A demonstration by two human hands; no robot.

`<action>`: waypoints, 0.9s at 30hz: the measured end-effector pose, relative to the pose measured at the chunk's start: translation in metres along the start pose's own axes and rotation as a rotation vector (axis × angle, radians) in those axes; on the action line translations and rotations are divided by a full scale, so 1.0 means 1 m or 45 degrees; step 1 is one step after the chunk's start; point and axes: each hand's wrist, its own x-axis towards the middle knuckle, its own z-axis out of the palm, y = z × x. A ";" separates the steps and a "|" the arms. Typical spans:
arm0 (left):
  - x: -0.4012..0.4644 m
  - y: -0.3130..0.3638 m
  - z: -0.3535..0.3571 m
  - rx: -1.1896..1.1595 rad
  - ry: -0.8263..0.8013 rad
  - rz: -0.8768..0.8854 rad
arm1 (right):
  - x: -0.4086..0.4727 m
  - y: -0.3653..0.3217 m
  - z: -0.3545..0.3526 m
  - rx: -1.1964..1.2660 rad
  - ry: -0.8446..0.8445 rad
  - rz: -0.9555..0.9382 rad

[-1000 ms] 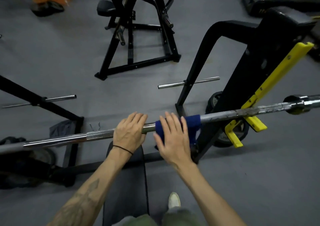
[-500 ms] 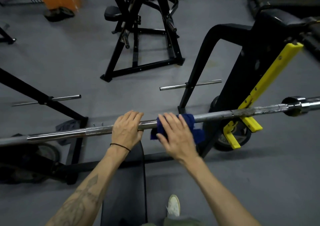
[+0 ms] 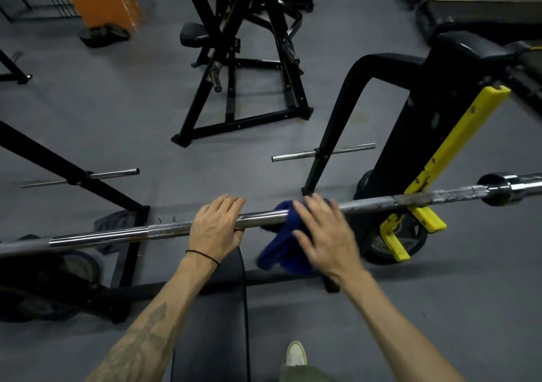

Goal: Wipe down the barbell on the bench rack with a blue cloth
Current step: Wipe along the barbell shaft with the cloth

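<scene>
Chrome barbell [image 3: 123, 233], rusty nr yellow hook; L hand [image 3: 215, 229] fingers grasping it; R hand [image 3: 324, 235] fingers flat on blue cloth [image 3: 281, 246]

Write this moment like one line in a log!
left hand: grips barbell | right hand: presses blue cloth on bar | cloth tail hangs | bar on yellow hook

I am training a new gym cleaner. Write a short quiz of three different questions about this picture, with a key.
1. True or false: the blue cloth lies folded on the floor.
2. Which hand presses the cloth on the barbell? A) left hand B) right hand C) both
3. Fill in: the hook that bears the bar at the right is coloured ____.

Key: 1. false, it is draped over the bar. 2. B. 3. yellow.
</scene>
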 end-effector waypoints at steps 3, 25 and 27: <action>0.002 0.004 0.001 0.006 0.007 -0.021 | -0.014 0.040 -0.017 -0.051 0.075 0.259; 0.005 0.013 0.000 0.026 0.004 -0.132 | 0.015 -0.086 0.020 0.191 -0.010 0.335; 0.001 0.010 0.000 0.029 0.007 -0.090 | 0.005 -0.061 0.016 0.107 -0.055 0.068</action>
